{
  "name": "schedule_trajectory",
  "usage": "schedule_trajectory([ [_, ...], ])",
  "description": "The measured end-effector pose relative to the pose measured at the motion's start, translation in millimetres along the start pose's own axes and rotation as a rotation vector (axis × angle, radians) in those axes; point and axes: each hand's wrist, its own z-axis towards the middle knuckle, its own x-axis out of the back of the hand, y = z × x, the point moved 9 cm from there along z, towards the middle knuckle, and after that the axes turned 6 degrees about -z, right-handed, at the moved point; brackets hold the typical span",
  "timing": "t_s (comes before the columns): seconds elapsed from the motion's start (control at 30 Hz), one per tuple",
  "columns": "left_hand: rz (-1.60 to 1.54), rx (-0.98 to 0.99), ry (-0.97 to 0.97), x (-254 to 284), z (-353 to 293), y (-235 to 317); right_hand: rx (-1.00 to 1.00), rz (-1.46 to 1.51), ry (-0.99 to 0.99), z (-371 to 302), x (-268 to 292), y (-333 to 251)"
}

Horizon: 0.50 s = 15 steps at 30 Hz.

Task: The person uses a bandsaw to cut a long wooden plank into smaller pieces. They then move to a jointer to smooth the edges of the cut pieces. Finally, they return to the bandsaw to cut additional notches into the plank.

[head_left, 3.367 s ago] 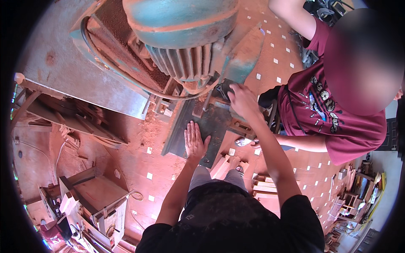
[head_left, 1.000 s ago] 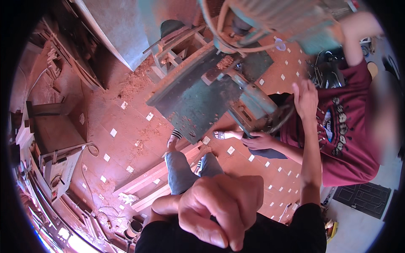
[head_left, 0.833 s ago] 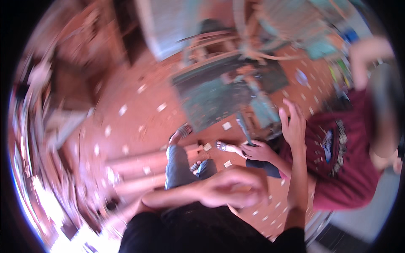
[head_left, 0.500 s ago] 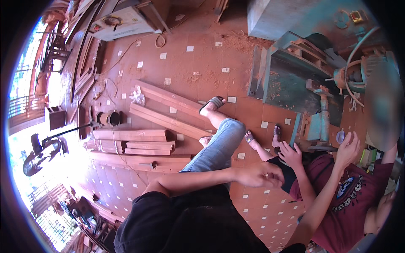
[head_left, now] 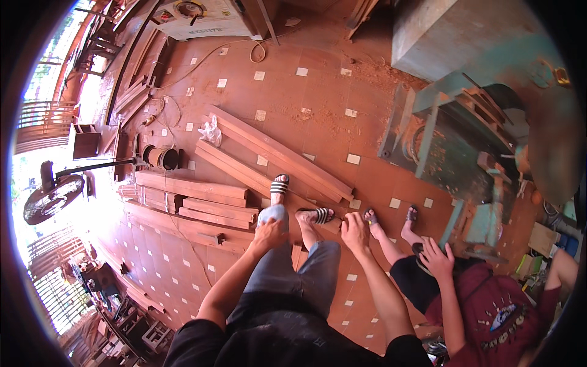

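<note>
My left hand (head_left: 271, 235) hangs over my left knee, its slightly blurred fingers loosely apart with nothing visible in them. To its right, my right hand (head_left: 354, 233) is held in front of me with bent, closed fingers. Whatever they may hold is hidden. Below the hands are my jeans (head_left: 286, 269) and striped slippers (head_left: 279, 185). Long reddish wooden beams (head_left: 278, 153) lie on the floor just beyond my feet. A second pile of shorter beams (head_left: 195, 191) lies to the left of my left hand.
A person in a maroon shirt (head_left: 471, 300) is close on my right, one hand (head_left: 437, 260) over their lap. Beyond stands a green machine (head_left: 458, 140). A fan (head_left: 54, 200) and cable spool (head_left: 161, 157) stand left; a cable (head_left: 192, 241) crosses the tiled floor.
My left hand has swung left to over my knee. My right hand has come back from beside the person and its fingers have curled. My view has shifted and my legs have moved.
</note>
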Motion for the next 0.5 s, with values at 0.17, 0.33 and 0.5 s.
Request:
schedule_trajectory([
  [0.17, -0.083, 0.256, -0.041, -13.3, -3.6, -54.7, -0.028, -0.338, -0.259, 83.9, -198.8, 50.9],
  [0.33, -0.077, 0.170, 0.193, 15.8, 35.8, -66.0, -0.087, -0.435, -0.292, 201.7, -358.4, 76.2],
  [0.5, -0.148, 0.233, 0.285, 42.6, 41.1, -95.0, -0.084, -0.494, -0.218, 289.5, -457.8, 62.1],
])
